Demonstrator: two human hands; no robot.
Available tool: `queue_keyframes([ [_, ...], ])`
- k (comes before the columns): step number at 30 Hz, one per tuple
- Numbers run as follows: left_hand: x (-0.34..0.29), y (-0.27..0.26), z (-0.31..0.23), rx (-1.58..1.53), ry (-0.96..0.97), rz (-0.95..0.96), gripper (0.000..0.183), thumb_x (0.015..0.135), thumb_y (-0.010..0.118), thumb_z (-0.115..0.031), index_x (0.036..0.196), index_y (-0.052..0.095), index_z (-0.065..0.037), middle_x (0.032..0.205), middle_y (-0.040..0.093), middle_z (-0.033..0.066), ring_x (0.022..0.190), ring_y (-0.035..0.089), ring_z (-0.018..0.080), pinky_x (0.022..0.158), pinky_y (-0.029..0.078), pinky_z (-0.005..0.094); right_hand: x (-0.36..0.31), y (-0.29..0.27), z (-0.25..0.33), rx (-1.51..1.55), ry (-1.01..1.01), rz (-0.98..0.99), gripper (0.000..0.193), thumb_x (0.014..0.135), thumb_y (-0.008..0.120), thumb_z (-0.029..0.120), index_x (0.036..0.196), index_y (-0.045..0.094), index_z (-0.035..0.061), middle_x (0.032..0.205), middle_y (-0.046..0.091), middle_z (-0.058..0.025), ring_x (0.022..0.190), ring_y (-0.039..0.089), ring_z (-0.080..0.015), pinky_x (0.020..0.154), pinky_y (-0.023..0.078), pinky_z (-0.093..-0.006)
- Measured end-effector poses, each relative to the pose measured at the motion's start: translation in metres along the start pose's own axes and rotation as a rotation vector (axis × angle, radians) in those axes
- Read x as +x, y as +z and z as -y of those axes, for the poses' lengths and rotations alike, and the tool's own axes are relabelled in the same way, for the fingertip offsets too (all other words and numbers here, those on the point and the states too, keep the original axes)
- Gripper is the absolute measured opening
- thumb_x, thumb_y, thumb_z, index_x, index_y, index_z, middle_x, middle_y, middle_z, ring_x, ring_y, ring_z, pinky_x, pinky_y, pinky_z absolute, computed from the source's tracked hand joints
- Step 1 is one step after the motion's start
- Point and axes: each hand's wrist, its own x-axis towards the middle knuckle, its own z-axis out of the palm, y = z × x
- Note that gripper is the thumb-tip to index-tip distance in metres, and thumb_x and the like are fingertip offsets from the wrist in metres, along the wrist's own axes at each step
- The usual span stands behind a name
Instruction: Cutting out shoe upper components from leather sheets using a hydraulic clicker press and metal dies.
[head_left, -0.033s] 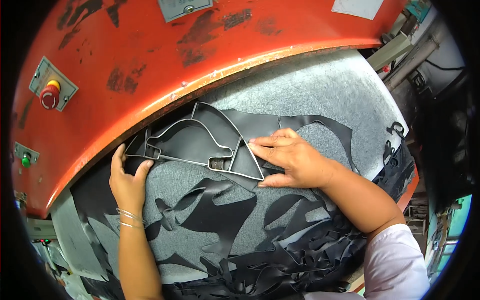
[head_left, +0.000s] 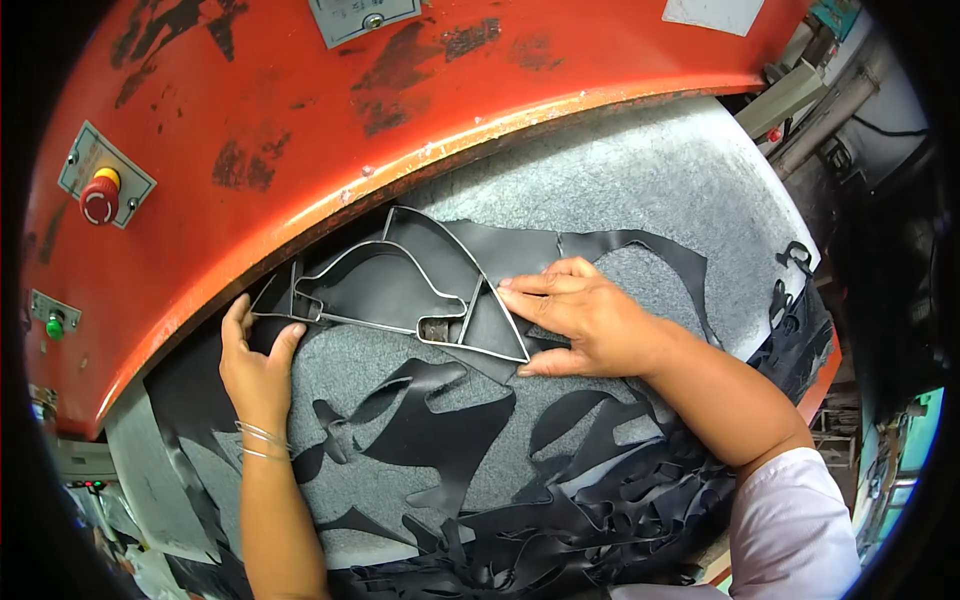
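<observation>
A metal cutting die (head_left: 368,323), made of thin bent strips with cross braces, lies on a piece of black leather-like sheet (head_left: 500,248). At its left end my left hand (head_left: 256,370) grips the frame, thumb on the near side and fingers round the outer tip. My right hand (head_left: 605,325) holds the die's pointed right end, its fingers along the slanted edge and its thumb by the near corner. Part of the die's far left edge sits close under the red machine's lip. The left fingertips are partly hidden behind the die.
Beyond my hands curves a red press head (head_left: 330,110) with a red stop button (head_left: 100,200) and a green button (head_left: 54,326). Cut black offcuts (head_left: 440,425) lie on the grey cutting bed (head_left: 640,160). A heap of scraps (head_left: 560,535) runs along the near edge.
</observation>
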Motion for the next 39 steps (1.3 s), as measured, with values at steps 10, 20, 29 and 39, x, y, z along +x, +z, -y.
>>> queue_keyframes([
  [10,-0.003,-0.013,-0.005,-0.071,-0.034,0.012,0.053,0.072,0.084,-0.018,0.117,0.062,0.001,0.106,0.069,0.022,0.1,0.069,0.0269,0.086,0.052,0.0337,0.0,-0.015,0.019,-0.008,0.011,0.018,0.07,0.071,0.08,0.038,0.128,0.057,0.0035,0.129,0.059,-0.0143,0.109,0.057,-0.0321,0.098,0.039,-0.0419],
  [20,-0.056,-0.099,0.014,0.356,0.052,0.47,0.077,0.089,0.059,-0.05,0.148,0.033,-0.009,0.156,0.026,0.0175,0.147,0.016,0.0321,0.118,0.013,0.0497,-0.013,-0.034,0.095,-0.128,0.185,0.154,0.077,0.073,0.078,0.044,0.134,0.052,0.0046,0.135,0.055,-0.0172,0.12,0.053,-0.0365,0.106,0.035,-0.0442],
  [29,-0.064,-0.302,0.044,-0.124,0.261,-0.777,0.023,0.098,0.053,-0.018,0.085,0.058,0.001,0.079,0.057,0.0118,0.073,0.054,0.0232,0.068,0.045,0.0364,0.06,-0.08,0.233,0.357,0.117,-0.648,0.044,0.085,0.074,0.014,0.118,0.05,0.0013,0.086,0.058,-0.0067,0.076,0.059,-0.0115,0.069,0.05,-0.0264],
  [39,-0.267,-0.329,-0.015,0.114,0.366,0.11,0.034,0.09,0.059,-0.022,0.062,0.052,-0.003,0.067,0.052,0.0146,0.065,0.053,0.034,0.058,0.042,0.0449,-0.073,-0.03,0.331,0.002,0.06,-0.187,0.027,0.084,0.073,0.025,0.086,0.056,0.0039,0.08,0.062,-0.0148,0.07,0.063,-0.0324,0.062,0.051,-0.0408],
])
